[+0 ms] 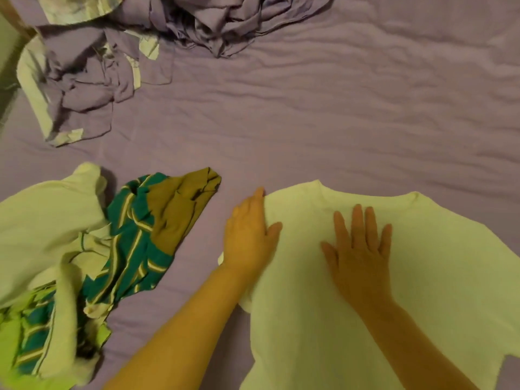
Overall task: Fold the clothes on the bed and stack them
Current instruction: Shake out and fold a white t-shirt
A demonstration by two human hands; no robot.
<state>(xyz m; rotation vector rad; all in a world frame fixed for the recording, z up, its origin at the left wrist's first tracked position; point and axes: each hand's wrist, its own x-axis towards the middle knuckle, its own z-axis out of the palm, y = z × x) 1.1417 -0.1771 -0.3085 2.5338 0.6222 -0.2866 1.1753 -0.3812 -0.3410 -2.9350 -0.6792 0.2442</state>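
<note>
The white T-shirt [408, 277] lies spread flat on the purple bedsheet [337, 122], collar away from the person, low and right in view. The right hand [358, 249] presses palm-down on its chest, fingers straight and fanned. The left hand [249, 235] rests flat along the shirt's left edge, fingers extended, gripping nothing. To the left sits a heap with a teal striped garment [135, 243]; crumpled lavender clothes [92, 68] lie farther up.

Home bedroom, wrinkled purple bedsheet [337, 114], loose clothes [135, 237] heaped on the bed
</note>
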